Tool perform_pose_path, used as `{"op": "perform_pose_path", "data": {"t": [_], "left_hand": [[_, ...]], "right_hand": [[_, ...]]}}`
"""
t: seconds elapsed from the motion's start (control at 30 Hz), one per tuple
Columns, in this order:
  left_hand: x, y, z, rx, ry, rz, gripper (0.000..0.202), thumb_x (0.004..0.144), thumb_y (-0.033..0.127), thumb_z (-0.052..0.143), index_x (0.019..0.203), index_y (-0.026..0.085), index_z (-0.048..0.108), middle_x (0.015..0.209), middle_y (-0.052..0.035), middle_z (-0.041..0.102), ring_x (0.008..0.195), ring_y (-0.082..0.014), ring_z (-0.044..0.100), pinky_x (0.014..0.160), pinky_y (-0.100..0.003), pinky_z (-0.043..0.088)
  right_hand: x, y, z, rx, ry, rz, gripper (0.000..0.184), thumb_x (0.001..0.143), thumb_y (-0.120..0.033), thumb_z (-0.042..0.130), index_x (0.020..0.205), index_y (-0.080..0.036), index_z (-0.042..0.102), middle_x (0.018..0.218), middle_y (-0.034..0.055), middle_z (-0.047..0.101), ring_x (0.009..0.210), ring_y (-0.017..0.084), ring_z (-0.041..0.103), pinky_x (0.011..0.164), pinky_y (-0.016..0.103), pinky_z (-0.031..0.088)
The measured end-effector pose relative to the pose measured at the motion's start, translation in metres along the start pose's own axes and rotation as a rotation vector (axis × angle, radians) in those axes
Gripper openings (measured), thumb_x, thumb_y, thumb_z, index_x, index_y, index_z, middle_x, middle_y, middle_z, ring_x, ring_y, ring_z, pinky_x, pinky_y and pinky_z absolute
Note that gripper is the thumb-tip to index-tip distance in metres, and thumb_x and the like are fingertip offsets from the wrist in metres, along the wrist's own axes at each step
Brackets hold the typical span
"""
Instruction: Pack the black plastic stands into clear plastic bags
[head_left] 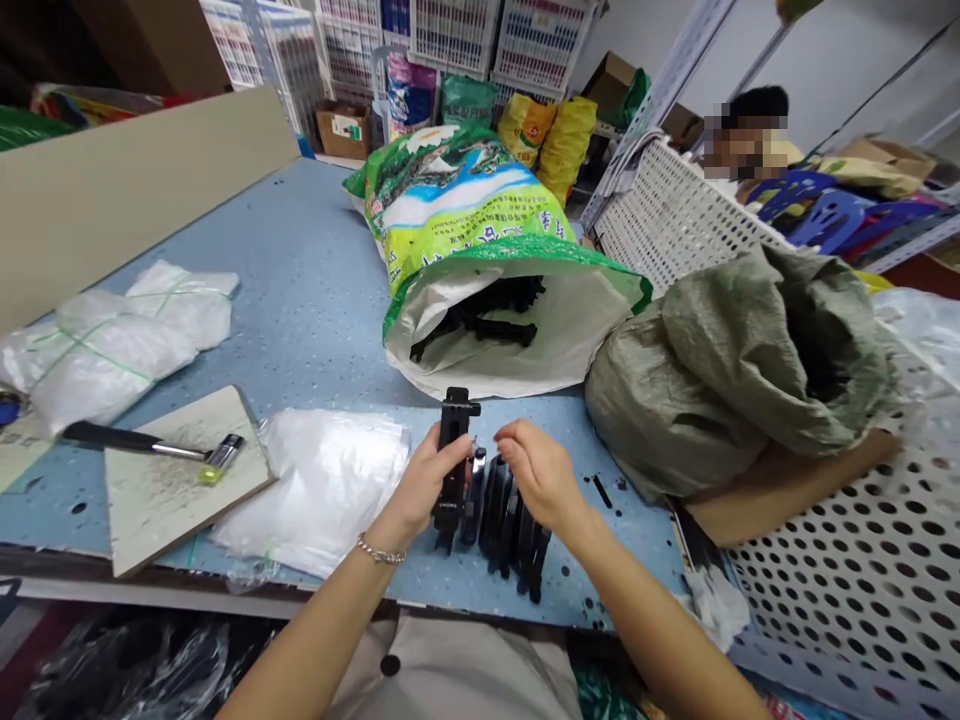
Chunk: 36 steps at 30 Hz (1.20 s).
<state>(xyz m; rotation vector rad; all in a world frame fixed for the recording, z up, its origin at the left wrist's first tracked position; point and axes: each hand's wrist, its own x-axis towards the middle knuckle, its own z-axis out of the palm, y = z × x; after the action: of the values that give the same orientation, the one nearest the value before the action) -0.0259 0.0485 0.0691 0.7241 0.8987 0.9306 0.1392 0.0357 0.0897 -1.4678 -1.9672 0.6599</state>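
My left hand (pixel 421 485) is closed around a long black plastic part (pixel 452 455) with a slot and a short peg at its top, held upright just above the table. Beside it, a row of similar black parts (pixel 514 520) stands on edge, close together. Over the far end of that row is my right hand (pixel 541 475), its fingers curled and drawn together; whatever they may pinch is too small or hidden to name. Straight ahead lies a green printed woven sack (pixel 465 215), its mouth facing me, with more black parts (pixel 499 315) inside.
Left on the blue table (pixel 285 250) are clear plastic bags (pixel 322 485), a tied bag bundle (pixel 112 340) and a hammer (pixel 165 445) on a board (pixel 180 500). At right are a grey-green sack (pixel 727 370) and a white perforated panel (pixel 847 550). Another person (pixel 750 130) is beyond.
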Motion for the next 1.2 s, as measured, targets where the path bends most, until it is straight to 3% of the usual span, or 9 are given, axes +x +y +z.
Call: {"op": "perform_pose_path", "data": {"t": [0.1, 0.3, 0.43, 0.53, 0.73, 0.83, 0.97, 1.07, 1.2], "left_hand": [[-0.013, 0.002, 0.002, -0.037, -0.064, -0.077, 0.042, 0.074, 0.048, 0.071, 0.101, 0.018, 0.057, 0.074, 0.003, 0.057, 0.051, -0.0084, 0.052, 0.047, -0.021, 0.041], [-0.013, 0.002, -0.007, -0.021, 0.108, -0.046, 0.044, 0.071, 0.046, 0.074, 0.1, 0.017, 0.057, 0.064, 0.0051, 0.055, 0.046, -0.0078, 0.05, 0.043, -0.019, 0.039], [-0.008, 0.009, -0.017, -0.185, 0.141, -0.08, 0.05, 0.071, 0.045, 0.073, 0.109, 0.017, 0.057, 0.068, 0.0046, 0.056, 0.046, -0.0068, 0.05, 0.044, -0.019, 0.04], [-0.008, 0.01, -0.013, -0.217, 0.096, -0.163, 0.046, 0.072, 0.045, 0.073, 0.104, 0.014, 0.059, 0.068, 0.0032, 0.058, 0.047, -0.0067, 0.05, 0.045, -0.019, 0.04], [-0.003, -0.003, -0.017, 0.01, 0.243, -0.018, 0.041, 0.073, 0.044, 0.072, 0.099, 0.017, 0.055, 0.081, -0.0004, 0.066, 0.07, -0.0145, 0.063, 0.067, -0.027, 0.051], [0.008, -0.018, -0.038, 0.242, 0.37, 0.127, 0.036, 0.077, 0.042, 0.067, 0.101, 0.019, 0.053, 0.084, -0.0017, 0.065, 0.08, -0.0206, 0.065, 0.075, -0.035, 0.052], [0.015, -0.055, -0.048, 0.59, 0.309, 0.19, 0.036, 0.084, 0.038, 0.057, 0.112, 0.016, 0.058, 0.112, -0.0128, 0.063, 0.115, -0.0303, 0.056, 0.102, -0.051, 0.041], [0.009, -0.082, -0.042, 0.786, 0.292, 0.29, 0.044, 0.089, 0.033, 0.047, 0.13, 0.016, 0.05, 0.136, -0.0164, 0.048, 0.133, -0.0296, 0.041, 0.114, -0.053, 0.027], [-0.001, -0.088, -0.04, 0.883, 0.213, 0.33, 0.047, 0.092, 0.032, 0.044, 0.136, 0.017, 0.046, 0.147, -0.0165, 0.035, 0.139, -0.0294, 0.032, 0.116, -0.052, 0.025]], "right_hand": [[0.02, 0.001, -0.005, 0.08, -0.017, 0.035, 0.04, 0.095, -0.056, 0.037, 0.08, -0.022, 0.054, 0.079, 0.0029, 0.057, 0.076, 0.018, 0.052, 0.07, 0.03, 0.039], [0.035, -0.003, 0.02, 0.663, -0.339, 0.275, 0.049, 0.095, -0.061, 0.026, 0.069, -0.022, 0.041, 0.052, -0.0061, 0.035, 0.044, 0.01, 0.032, 0.046, 0.024, 0.031], [0.005, -0.01, 0.026, 0.146, -0.292, -0.175, 0.047, 0.096, -0.058, 0.032, 0.088, -0.018, 0.056, 0.081, 0.0058, 0.06, 0.072, 0.017, 0.054, 0.064, 0.03, 0.043], [-0.016, -0.009, 0.032, -0.286, -0.17, -0.578, 0.036, 0.097, -0.047, 0.04, 0.093, -0.017, 0.058, 0.09, 0.0093, 0.063, 0.079, 0.019, 0.054, 0.067, 0.032, 0.041], [-0.005, 0.006, 0.042, -0.38, -0.188, -0.75, 0.042, 0.1, -0.047, 0.034, 0.083, -0.019, 0.059, 0.07, 0.0036, 0.059, 0.068, 0.017, 0.053, 0.062, 0.029, 0.039], [0.048, 0.027, 0.033, -0.321, -0.305, -0.541, 0.04, 0.101, -0.044, 0.03, 0.096, -0.021, 0.062, 0.087, 0.0043, 0.066, 0.082, 0.016, 0.059, 0.074, 0.028, 0.043], [0.141, 0.067, 0.008, -0.448, -0.062, 0.1, 0.038, 0.098, -0.026, 0.034, 0.132, -0.016, 0.049, 0.132, 0.0145, 0.055, 0.123, 0.023, 0.048, 0.098, 0.035, 0.038], [0.181, 0.093, -0.01, -0.48, -0.001, 0.248, 0.048, 0.092, -0.016, 0.038, 0.14, -0.007, 0.04, 0.141, 0.0252, 0.044, 0.133, 0.033, 0.036, 0.103, 0.048, 0.032], [0.18, 0.105, -0.024, -0.429, -0.008, 0.326, 0.039, 0.089, -0.018, 0.046, 0.123, -0.001, 0.052, 0.128, 0.0312, 0.053, 0.126, 0.037, 0.042, 0.099, 0.05, 0.034]]}}
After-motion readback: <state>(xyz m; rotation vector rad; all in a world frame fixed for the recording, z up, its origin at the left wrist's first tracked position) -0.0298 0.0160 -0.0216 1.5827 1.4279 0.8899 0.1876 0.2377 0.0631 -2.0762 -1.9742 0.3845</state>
